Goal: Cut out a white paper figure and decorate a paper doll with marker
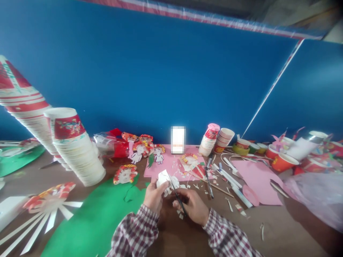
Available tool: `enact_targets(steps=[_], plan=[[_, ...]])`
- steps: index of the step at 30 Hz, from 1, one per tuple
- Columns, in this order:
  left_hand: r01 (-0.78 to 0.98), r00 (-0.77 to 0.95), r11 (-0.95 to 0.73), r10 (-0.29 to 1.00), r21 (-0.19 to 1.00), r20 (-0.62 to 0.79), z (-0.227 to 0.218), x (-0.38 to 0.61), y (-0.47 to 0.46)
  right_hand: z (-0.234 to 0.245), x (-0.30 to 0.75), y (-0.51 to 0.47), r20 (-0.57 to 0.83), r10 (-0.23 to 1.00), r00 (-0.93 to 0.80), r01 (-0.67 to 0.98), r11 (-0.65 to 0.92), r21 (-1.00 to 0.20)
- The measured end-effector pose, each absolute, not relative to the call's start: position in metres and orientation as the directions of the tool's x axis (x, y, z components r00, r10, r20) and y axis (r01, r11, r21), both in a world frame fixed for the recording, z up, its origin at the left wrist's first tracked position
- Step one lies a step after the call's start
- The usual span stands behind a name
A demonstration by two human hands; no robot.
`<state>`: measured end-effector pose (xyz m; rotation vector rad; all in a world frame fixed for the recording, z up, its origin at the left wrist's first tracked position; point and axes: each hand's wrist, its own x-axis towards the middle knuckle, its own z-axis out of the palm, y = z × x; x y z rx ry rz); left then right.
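Observation:
My left hand (154, 194) is closed around a small piece of white paper (163, 177), with the thumb pressed on its face. My right hand (193, 206) grips a slim dark tool (180, 202), whose narrow front part lies along the paper's right edge. Whether it is a pair of scissors or a knife is hard to make out. Just behind the hands, a paper-cup cutout (189, 161) and white scraps lie on a pink sheet (150, 170). White figure cutouts (158, 157) lie at that sheet's left edge.
Tall paper cup stacks (77, 150) lean at the left, near a green sheet (96, 214). Shorter stacks (207, 142) stand at the back. A black pen (209, 182), white sticks (230, 176) and a pink sheet (257, 178) lie right. Cut cups (285, 160) stand farther right.

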<state>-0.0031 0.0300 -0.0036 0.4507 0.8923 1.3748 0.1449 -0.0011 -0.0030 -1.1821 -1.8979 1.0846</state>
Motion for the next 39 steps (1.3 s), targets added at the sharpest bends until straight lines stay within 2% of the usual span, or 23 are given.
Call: enact_targets(steps=[39], plan=[[-0.658,-0.026,0.193,0.96,0.728,-0.278,-0.0072,-0.0013,0.0303,-0.0007,0.1448,-0.0014,0.076,0.921,-0.382,0.433,0.251,-0.866]])
